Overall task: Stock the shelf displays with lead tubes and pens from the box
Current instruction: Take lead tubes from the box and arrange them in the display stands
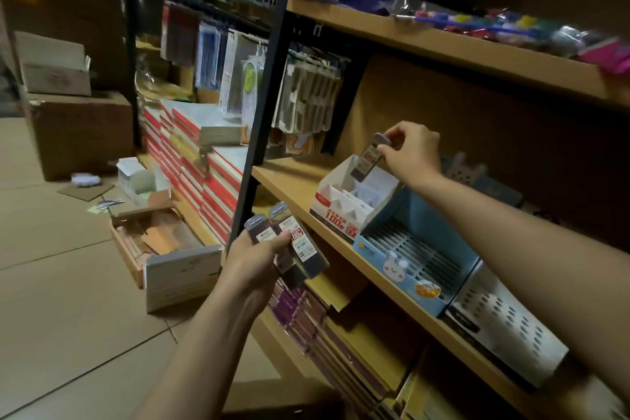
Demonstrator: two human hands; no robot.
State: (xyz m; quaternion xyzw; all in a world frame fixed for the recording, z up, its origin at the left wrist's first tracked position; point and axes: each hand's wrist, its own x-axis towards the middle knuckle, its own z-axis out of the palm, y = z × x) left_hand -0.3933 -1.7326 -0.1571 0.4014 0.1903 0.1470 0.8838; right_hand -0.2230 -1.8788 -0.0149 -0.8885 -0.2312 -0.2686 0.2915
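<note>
Head cam view, nearest thing first: the left hand (pixel 254 254) is low in front of the shelf edge, grip clenched around a small bunch of lead tubes (pixel 286 242). They fan out up and to the right of the palm, grey caps poking above the fingers, thumb pressed across the labels. Looks like two or three tubes, can't tell exactly.

A bit further in, on the wooden shelf (pixel 289 181), sits the white display box (pixel 344 208) with dividers inside and red print on the front. Just beside it on the right, touching, is a blue display tray (pixel 409 256) with a slotted grid and a bunny on the front, and next to that a grey perforated tray (pixel 504 327).

The right hand (pixel 412 150) is up over the back of the white box, fingertips pinching the grey cap end of a single lead tube (pixel 370 155). That tube hangs down and left from the grip, tilted, its lower end dipping into a rear compartment of the box.

Off to the left on the floor there's an open cardboard box (pixel 160 245), and further back stacks of red-edged notebooks (pixel 191 153) and hanging packs.
</note>
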